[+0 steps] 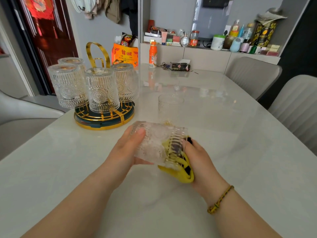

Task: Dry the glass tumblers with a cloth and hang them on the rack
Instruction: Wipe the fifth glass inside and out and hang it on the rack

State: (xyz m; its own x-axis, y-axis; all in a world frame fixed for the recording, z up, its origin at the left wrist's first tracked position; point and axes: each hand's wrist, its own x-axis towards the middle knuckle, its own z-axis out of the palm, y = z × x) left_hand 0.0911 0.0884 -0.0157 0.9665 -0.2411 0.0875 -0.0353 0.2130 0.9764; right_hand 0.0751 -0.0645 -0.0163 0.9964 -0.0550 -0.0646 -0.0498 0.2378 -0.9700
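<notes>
Your left hand (pixel 127 152) grips a ribbed glass tumbler (pixel 151 145) in the lower middle of the frame. The fingers are curled round its side, and it lies tipped sideways just above the surface (pixel 231 127), with its mouth to the right. Your right hand (pixel 199 162) is closed on a yellow cloth (pixel 184 176) with dark markings. Part of the cloth is pushed into the tumbler's mouth and shows through the glass, and the rest bunches out under your palm.

Just behind the held glass, a second tumbler (pixel 169 107) stands upright on the surface, apart from your hands.

In the left middle of the frame sits the rack (pixel 104 125), a round gold-rimmed base with a tall gold loop handle. Four tumblers (pixel 101 90) hang on it upside down, close together.

Toward the upper middle, at the far edge of the surface, stand an orange bottle (pixel 152 54) and a dark tissue pack (pixel 180 66) with a white sheet sticking out. The shelf (pixel 205 48) behind them, in the upper right, is crowded with jars, bottles and small boxes.
</notes>
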